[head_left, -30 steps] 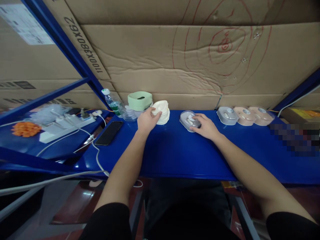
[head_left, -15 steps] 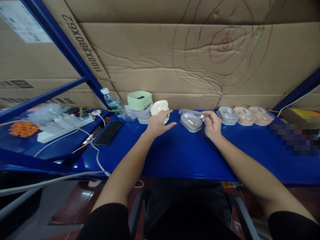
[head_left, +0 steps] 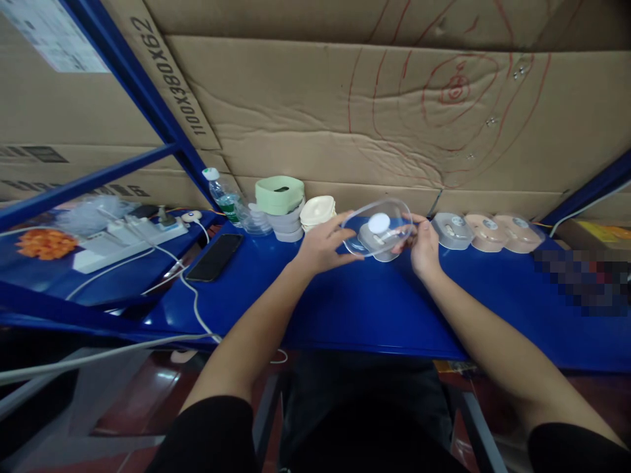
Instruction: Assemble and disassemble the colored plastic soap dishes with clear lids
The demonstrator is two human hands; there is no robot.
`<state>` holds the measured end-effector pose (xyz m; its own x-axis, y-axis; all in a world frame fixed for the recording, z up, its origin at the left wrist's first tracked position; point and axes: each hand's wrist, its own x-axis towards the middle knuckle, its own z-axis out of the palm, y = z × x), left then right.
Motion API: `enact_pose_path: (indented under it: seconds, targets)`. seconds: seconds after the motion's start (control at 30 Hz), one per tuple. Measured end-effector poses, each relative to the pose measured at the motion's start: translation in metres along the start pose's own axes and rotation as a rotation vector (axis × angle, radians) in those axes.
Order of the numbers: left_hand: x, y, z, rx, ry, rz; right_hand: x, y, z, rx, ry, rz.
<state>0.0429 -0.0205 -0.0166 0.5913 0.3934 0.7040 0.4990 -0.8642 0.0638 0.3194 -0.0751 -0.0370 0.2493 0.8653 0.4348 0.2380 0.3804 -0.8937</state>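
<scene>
A clear plastic lid [head_left: 398,211] with a round white sticker is tilted up between my hands. My right hand [head_left: 424,248] grips its right edge with closed fingers. At the lid's left edge is my left hand [head_left: 326,244], thumb and fingers apart around the rim; whether it bears on the lid is hard to tell. Behind and under the lid, a grey container [head_left: 387,256] sits on the table, partly seen through the plastic. Cream containers [head_left: 318,209] stand just beyond my left hand, beside a stack of grey containers [head_left: 288,226] topped by a green one [head_left: 279,195].
Lidded grey [head_left: 452,231] and pink containers [head_left: 515,233] line the right back of the blue table [head_left: 365,315]. At the left are a water bottle [head_left: 225,200], clear lids [head_left: 256,220], a black phone [head_left: 215,257], a power strip [head_left: 133,246] and cables. Cardboard [head_left: 296,92] rises behind.
The clear lid has turned from nearly edge-on to show its face and sticker. My left hand has moved right to the lid's edge. The view has shifted slightly.
</scene>
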Motion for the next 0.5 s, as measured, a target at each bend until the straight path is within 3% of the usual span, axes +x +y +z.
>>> enact_pose_path:
  seconds: [0.17, 0.23, 0.37, 0.5]
  targets:
    - [-0.015, -0.055, -0.039, 0.271, 0.522, -0.512, 0.004, 0.006, -0.003, -0.049, 0.056, -0.074]
    - [-0.023, -0.077, -0.057, 0.306, 0.642, -0.678, 0.006, 0.012, -0.004, -0.059, 0.070, -0.085]
    - [-0.039, -0.108, -0.075, 0.334, 0.776, -0.937, 0.011, 0.027, -0.007, -0.117, 0.067, -0.133]
    - [-0.047, -0.122, -0.072, 0.269, 0.790, -1.019, 0.013, 0.037, -0.010, -0.169, 0.070, -0.179]
